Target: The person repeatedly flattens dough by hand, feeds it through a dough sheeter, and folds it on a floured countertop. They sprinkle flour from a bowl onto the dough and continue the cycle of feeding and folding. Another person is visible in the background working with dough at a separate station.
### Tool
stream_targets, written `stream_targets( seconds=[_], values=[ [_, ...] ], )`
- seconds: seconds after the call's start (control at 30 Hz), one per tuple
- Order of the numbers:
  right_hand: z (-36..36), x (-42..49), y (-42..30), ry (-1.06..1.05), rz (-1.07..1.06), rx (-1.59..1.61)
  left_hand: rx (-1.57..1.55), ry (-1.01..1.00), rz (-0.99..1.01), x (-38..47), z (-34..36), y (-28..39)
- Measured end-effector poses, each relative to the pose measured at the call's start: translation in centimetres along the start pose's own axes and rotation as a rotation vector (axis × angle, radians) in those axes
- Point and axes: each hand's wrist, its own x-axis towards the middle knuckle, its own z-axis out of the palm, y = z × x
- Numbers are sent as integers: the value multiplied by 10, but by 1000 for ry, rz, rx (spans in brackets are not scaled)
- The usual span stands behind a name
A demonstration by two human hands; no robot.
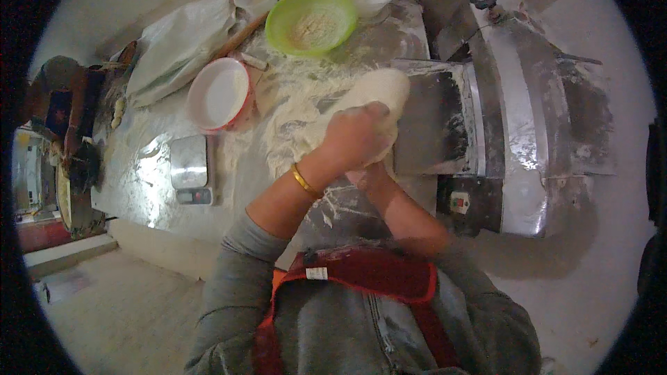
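Note:
My left hand [357, 133], with a gold-coloured bangle at the wrist, is closed over a pale lump of dough [380, 88] at the middle of the view. Below it, partly hidden by it, my right hand [372, 166] is against the dough's lower edge; its fingers are mostly hidden. The dough's rounded far end points up and to the right, beside a dough-rolling machine. Loose flour [292, 109] is spread over the metal table to the left of the dough.
The machine [516, 114] stands at the right, its metal plate [427, 120] beside the table. A green bowl [338, 36], two white bowls, a rolling pin [242, 36] and a plastic sack [182, 41] lie at the back. A red-and-white bowl [242, 114] and digital scale [189, 166] are left.

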Motion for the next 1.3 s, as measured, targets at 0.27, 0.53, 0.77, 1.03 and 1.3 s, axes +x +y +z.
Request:
stream_targets(
  seconds=[0.27,0.53,0.77,1.03,1.3],
  values=[
    [-22,-22,60,-33,237,-499,121,193,107,-87,73,-56],
    [26,-48,-44,-3,-664,-1642,-169,692,-21,-108,74,-83],
    [84,33,-38,-299,-1092,-2414,259,581,-194,-34,47,-99],
    [43,26,-27,-317,-1184,-2431,304,518,-189,-65,81,-95],
    [45,42,-41,-284,-918,-1728,95,550,-242,-66,78,-114]
  ],
)
